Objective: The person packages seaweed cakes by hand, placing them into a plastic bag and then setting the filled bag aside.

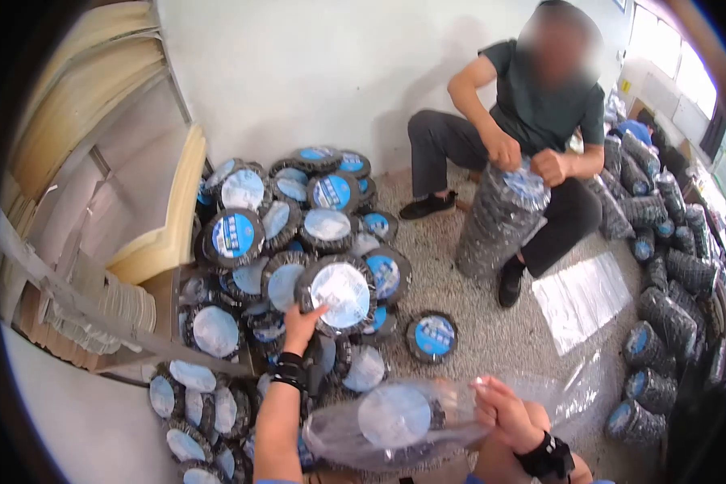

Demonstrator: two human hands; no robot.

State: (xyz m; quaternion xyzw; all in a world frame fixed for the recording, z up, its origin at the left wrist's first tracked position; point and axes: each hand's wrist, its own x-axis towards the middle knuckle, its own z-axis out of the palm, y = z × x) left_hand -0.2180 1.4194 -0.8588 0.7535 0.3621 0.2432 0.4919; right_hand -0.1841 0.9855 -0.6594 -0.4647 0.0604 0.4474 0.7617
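From the head view, the left hand (300, 329) is closing part-way on the rim of a black disc with a pale blue label (339, 295), thumb lying over its face, at the front of the heaped discs (232, 237). The right hand (504, 411) is pinching the edge of a clear plastic bag (452, 403) between bent fingers (nearly shut, as far as the blur allows). Inside the bag, another labelled disc (394, 415) is lying. Opposite, a seated person (540, 105) is gripping a filled bag's top (504, 218).
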